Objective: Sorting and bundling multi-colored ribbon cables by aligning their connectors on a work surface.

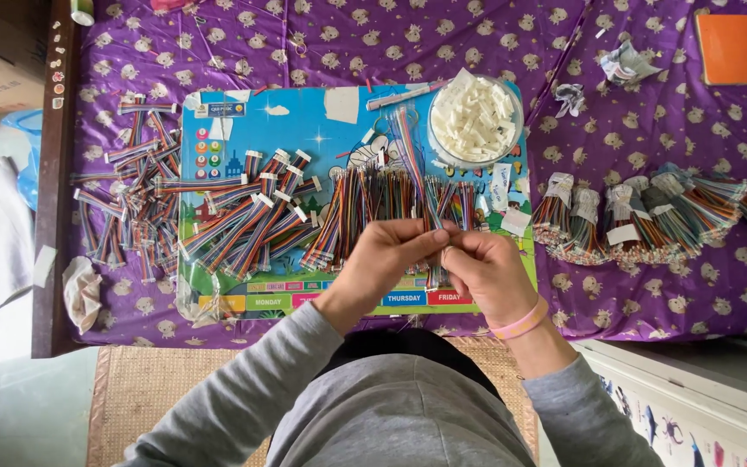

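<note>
left hand [379, 259]: fingers pinched, grip closed | right hand [483, 270]: fingers curled, fingertips meeting left | forearms angled inward

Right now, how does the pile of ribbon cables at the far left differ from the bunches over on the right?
The left pile lies loose and scattered in all directions on the purple cloth; the right bunches are gathered into tight bundles, fanned side by side. The right bunches are wrapped with white paper bands; the left pile has no wrapping. The left pile's cables show white connectors at their ends, which I cannot make out on the right bunches. Both are multicoloured ribbon cables.
</note>
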